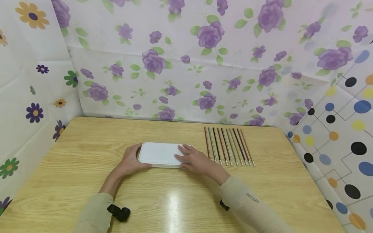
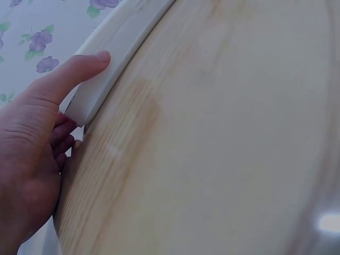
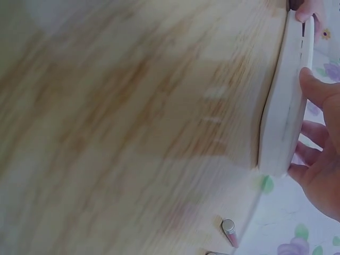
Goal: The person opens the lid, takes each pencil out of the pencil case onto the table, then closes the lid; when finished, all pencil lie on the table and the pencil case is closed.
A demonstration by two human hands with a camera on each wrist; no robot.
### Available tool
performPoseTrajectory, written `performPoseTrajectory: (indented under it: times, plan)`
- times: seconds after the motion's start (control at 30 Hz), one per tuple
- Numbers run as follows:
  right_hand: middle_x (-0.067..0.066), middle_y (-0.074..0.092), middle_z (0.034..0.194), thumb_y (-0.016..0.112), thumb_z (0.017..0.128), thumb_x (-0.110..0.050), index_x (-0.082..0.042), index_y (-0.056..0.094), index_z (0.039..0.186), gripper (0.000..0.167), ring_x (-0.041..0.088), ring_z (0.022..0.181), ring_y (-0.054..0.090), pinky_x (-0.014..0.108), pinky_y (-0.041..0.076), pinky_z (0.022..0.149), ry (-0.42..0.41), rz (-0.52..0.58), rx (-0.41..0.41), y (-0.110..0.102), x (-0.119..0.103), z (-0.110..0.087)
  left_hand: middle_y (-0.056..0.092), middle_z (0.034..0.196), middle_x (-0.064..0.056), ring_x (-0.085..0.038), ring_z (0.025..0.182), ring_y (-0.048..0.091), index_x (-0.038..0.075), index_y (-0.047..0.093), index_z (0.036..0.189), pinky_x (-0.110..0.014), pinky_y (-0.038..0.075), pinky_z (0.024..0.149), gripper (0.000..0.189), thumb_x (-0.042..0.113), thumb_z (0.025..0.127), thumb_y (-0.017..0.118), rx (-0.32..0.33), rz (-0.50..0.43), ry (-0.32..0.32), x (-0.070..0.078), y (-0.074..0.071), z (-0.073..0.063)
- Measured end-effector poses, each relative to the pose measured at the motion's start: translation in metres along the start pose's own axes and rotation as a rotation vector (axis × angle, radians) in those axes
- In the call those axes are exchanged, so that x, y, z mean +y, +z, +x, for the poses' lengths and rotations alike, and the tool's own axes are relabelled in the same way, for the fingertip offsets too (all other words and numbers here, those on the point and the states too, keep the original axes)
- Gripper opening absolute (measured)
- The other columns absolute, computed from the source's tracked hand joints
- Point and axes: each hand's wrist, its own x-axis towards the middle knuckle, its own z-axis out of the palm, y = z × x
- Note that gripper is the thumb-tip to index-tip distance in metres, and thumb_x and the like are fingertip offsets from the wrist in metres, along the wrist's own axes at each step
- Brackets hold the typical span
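A white oblong box [image 1: 160,154] with a rounded lid lies flat on the wooden table. At its left end my left hand [image 1: 132,160] grips it, thumb along the front side [image 2: 98,90] and fingers round the end, partly hidden. My right hand [image 1: 193,160] rests over the right end with spread fingers on the lid; in the right wrist view its thumb [image 3: 313,85] touches the lid's front edge. A narrow dark slit shows between lid and box near the left end. What the box contains is hidden.
Several pencils [image 1: 222,145] in different colours lie side by side to the right of the box, just beyond my right hand. Flower-patterned sheeting [image 1: 175,81] stands behind the wooden table [image 1: 140,200], with dotted sheeting [image 1: 335,145] along the right side.
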Motion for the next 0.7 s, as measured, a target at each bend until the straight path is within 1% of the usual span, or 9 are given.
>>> performPoseTrajectory:
  times: [0.27, 0.43, 0.53, 0.7]
  plan:
    - [0.023, 0.032, 0.150, 0.060, 0.096, -0.029, -0.009, 0.052, 0.140, 0.048, 0.042, 0.139, 0.026, 0.052, 0.022, 0.111, 0.005, -0.024, -0.007, -0.0039, -0.0046, -0.0001, 0.036, 0.139, -0.030, -0.046, 0.129, 0.025, -0.009, 0.033, 0.144, -0.060, 0.025, 0.104, 0.099, 0.029, 0.070, 0.086, -0.016, 0.023, -0.020, 0.0010, -0.0010, -0.0001]
    - [0.023, 0.034, 0.148, 0.060, 0.096, -0.029, -0.009, 0.053, 0.139, 0.048, 0.043, 0.138, 0.027, 0.052, 0.024, 0.110, -0.010, -0.053, -0.004, -0.0041, -0.0046, -0.0001, 0.036, 0.139, -0.030, -0.046, 0.129, 0.026, -0.009, 0.033, 0.144, -0.060, 0.025, 0.104, 0.099, 0.029, 0.070, 0.086, -0.014, 0.035, -0.014, 0.0005, -0.0001, 0.0003]
    - [0.023, 0.033, 0.149, 0.060, 0.096, -0.029, -0.010, 0.052, 0.139, 0.047, 0.042, 0.138, 0.027, 0.052, 0.024, 0.110, -0.007, -0.057, -0.009, -0.0039, -0.0037, -0.0005, 0.037, 0.138, -0.030, -0.045, 0.128, 0.027, -0.009, 0.033, 0.143, -0.060, 0.026, 0.104, 0.098, 0.029, 0.070, 0.086, -0.018, 0.032, 0.000, 0.0005, 0.0006, 0.0006]
    - [0.022, 0.033, 0.148, 0.060, 0.096, -0.029, -0.011, 0.053, 0.139, 0.047, 0.042, 0.138, 0.027, 0.052, 0.025, 0.110, -0.004, -0.044, -0.006, -0.0034, -0.0029, 0.0000, 0.038, 0.139, -0.029, -0.044, 0.129, 0.027, -0.008, 0.034, 0.143, -0.060, 0.025, 0.104, 0.097, 0.029, 0.071, 0.086, -0.019, 0.028, -0.004, 0.0001, 0.0001, -0.0004]
